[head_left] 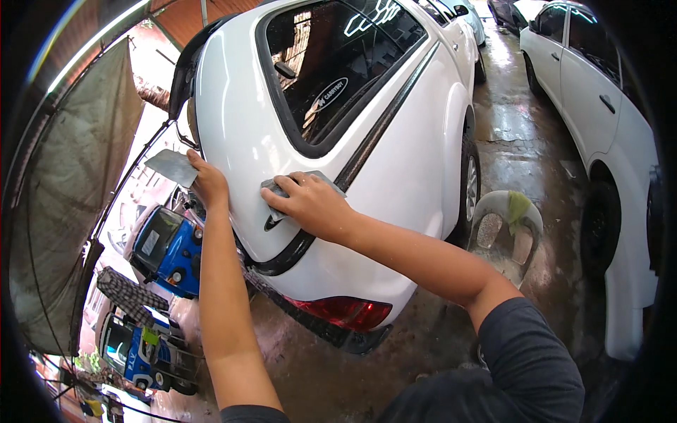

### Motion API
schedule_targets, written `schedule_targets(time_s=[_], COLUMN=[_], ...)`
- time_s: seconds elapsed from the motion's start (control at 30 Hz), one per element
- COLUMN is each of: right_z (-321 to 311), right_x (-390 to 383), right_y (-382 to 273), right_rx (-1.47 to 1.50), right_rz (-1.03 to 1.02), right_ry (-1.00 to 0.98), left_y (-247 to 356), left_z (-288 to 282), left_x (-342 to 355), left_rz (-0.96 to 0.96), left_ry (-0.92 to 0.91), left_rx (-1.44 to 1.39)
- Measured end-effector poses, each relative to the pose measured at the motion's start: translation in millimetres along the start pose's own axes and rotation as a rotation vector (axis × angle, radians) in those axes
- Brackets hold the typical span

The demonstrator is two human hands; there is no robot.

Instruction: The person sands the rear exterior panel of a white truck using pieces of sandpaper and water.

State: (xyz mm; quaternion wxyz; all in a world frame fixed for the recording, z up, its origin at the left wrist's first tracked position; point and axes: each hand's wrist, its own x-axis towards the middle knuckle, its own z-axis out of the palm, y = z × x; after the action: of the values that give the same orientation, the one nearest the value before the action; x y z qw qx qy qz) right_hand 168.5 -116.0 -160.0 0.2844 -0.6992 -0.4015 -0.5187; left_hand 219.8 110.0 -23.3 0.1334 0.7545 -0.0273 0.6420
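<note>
One grey pad [331,181] lies on the white panel [395,176] just below the window [381,42], the right hand [310,203] part-spread over it, presumably for even pressure. Lower left of the window, the left hand [209,185] pinches a grey sheet [169,166], perhaps keeping it handy (an oval, lettered sticker [330,94] marks the window).

Right hand [310,204]: grey sheet [329,181] against white vehicle [395,169].
</note>
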Motion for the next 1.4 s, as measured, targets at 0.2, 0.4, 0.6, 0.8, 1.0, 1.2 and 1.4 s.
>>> schedule_targets(time_s=[0.2, 0.4, 0.6, 0.8, 1.0, 1.2, 1.4], right_z=[0, -4, -5, -3, -3, 1, 1], right_x=[4, 10, 4, 7, 12, 12, 11], right_y=[4, 5, 0, 3, 1, 5, -3], right_rx=[-0.004, -0.039, -0.035, -0.029, -0.034, -0.064, -0.06], right_rz=[-0.01, 0.016, -0.021, -0.054, -0.084, -0.069, -0.079], right_ry=[0.026, -0.007, -0.032, -0.001, -0.005, -0.011, 0.041], left_y=[4, -1, -1, 1, -11, 13, -15], left_z=[3, 3, 4, 2, 5, 1, 10], left_x=[-4, 0, 0, 0, 2, -3, 2], left_rz=[0.061, -0.049, -0.083, -0.082, -0.064, -0.132, -0.032], left_ry=[0.08, -0.013, 0.031, -0.032, 0.036, -0.049, 0.003], left_rx=[0.044, -0.019, -0.027, -0.064, -0.08, -0.105, -0.05])
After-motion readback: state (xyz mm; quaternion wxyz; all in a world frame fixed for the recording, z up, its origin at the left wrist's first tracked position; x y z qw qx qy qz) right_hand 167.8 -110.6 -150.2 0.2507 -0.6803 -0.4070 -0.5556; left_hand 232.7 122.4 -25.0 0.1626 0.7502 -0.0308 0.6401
